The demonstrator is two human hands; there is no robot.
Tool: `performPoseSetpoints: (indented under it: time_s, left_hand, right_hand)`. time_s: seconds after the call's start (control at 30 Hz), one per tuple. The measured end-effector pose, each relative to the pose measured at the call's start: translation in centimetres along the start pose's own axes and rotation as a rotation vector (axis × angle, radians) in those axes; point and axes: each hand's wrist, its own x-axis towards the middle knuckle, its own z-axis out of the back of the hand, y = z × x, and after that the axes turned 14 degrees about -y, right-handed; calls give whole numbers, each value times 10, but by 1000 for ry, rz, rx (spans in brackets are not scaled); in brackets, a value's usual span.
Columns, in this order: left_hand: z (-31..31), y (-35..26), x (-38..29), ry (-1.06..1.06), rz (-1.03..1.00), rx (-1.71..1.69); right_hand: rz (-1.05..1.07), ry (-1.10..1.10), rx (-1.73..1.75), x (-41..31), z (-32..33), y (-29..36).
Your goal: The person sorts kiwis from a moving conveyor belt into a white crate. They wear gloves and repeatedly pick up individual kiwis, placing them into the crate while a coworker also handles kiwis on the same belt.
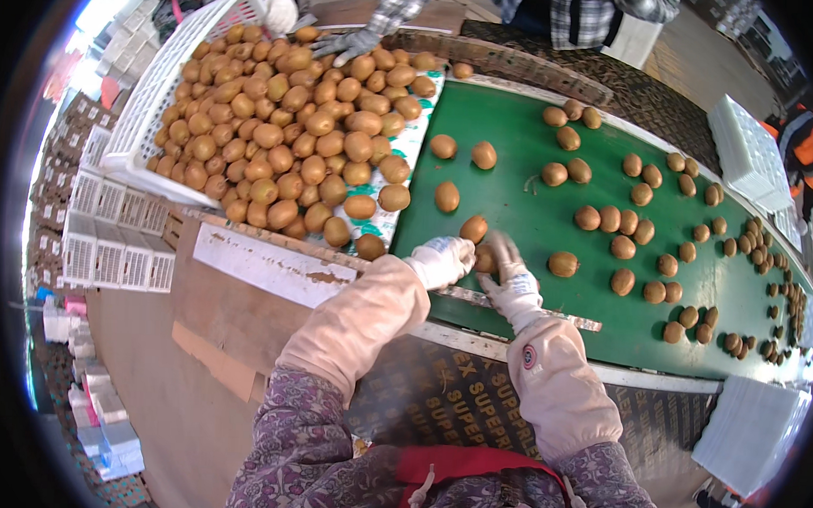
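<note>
Both my hands wear white gloves and are low over the near edge of the green conveyor belt. My right hand, blurred, has its thumb and fingers around a brown kiwifruit. Close against that fruit's left side is my left hand, its fingers curled; whether it grips anything is hidden. Just beyond my left fingertips lies another kiwifruit. A single kiwifruit rests to the right of my right hand. At the left, a large heap of kiwifruit spills from a tipped white plastic crate.
Across the belt a co-worker's grey-gloved hand touches the heap. A narrow strip crosses the belt's near side below my hands. More kiwifruit lie scattered rightward. Stacked white trays stand at the far side and near right.
</note>
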Motion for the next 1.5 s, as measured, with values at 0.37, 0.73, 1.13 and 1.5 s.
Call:
performPoseSetpoints:
  time_s: [0.37,0.73,1.13,1.5]
  left_hand:
    - [24,-20,4,-496,-317,208]
    - [46,158,-34,-972,124,297]
    - [56,143,-34,-757,322,420]
    - [63,141,-45,-663,459,383]
  right_hand:
    - [-335,28,-87,19,15,-12]
    - [-858,-652,258,60,239,-358]
    - [-335,-136,-470,160,21,-150]
    - [-48,23,71,154,-111,-12]
